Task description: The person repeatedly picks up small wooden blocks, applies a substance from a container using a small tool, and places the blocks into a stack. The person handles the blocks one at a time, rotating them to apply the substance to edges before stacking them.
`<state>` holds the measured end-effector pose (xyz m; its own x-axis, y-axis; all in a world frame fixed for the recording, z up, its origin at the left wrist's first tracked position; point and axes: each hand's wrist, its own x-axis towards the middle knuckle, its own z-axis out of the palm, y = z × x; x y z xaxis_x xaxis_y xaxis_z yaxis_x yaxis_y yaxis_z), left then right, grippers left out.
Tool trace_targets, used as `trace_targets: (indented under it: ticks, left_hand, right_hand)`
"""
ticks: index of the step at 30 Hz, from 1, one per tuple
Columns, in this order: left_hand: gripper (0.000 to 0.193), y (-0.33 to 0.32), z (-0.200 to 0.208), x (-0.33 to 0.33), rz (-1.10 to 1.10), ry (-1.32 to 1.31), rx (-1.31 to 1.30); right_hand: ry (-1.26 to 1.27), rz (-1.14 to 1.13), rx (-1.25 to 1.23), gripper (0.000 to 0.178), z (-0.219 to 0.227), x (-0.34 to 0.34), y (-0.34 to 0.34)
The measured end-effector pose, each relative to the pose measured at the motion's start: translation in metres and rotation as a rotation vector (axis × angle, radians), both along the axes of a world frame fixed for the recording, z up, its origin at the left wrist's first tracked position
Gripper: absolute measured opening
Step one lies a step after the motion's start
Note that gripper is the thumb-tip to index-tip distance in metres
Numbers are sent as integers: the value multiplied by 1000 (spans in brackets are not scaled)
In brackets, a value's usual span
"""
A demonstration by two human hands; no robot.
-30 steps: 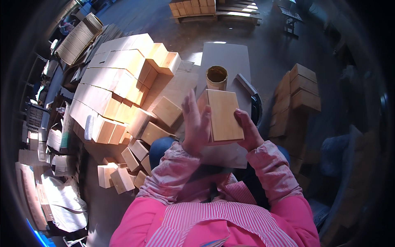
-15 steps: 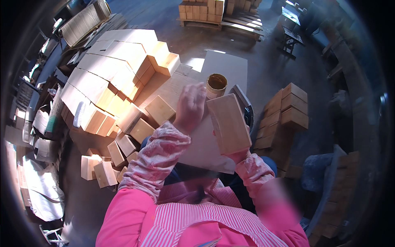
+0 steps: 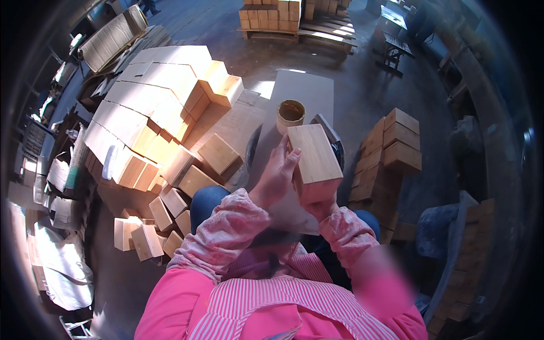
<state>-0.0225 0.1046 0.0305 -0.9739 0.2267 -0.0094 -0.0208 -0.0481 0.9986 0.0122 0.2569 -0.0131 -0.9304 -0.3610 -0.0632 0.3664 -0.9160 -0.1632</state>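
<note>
A pale wooden box (image 3: 315, 156) is held up in front of me, its long top face tilted toward me. My right hand (image 3: 323, 208) grips it from below at the near end, with most of its fingers hidden behind the wood. Along the box's left side lies my left hand (image 3: 275, 175), closed against it, its thumb by the upper edge and its other fingertips partly hidden. Just beyond the box stands a round tub (image 3: 290, 116) with a brown, smeared inside. Both rest over a pale board (image 3: 283, 215) that stretches away from my lap.
A large stack of wooden boxes (image 3: 153, 85) fills the left, with several loose boxes (image 3: 161, 212) heaped nearer me. More boxes (image 3: 391, 144) are piled at the right. A loaded pallet (image 3: 269, 31) stands at the far side, and a small stand (image 3: 394, 54) at the far right.
My left hand has come down and onto the box's left side from above the board. The box has tilted, so its near end now shows. The view has shifted slightly.
</note>
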Motion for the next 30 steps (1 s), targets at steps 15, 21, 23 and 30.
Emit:
trace_targets:
  ticks: [15, 21, 23, 30]
  left_hand:
    - [103, -78, 30, 38, 203, -391, 242]
    - [81, -247, 42, 77, 590, -214, 638]
    - [82, -328, 43, 104, 720, -152, 533]
    - [107, -559, 28, 191, 1410, -36, -516]
  right_hand:
    - [90, 42, 747, 63, -56, -6, 30]
    - [183, 196, 837, 56, -49, -6, 29]
    - [151, 158, 856, 56, -50, -3, 30]
    - [58, 82, 898, 51, -46, 7, 41]
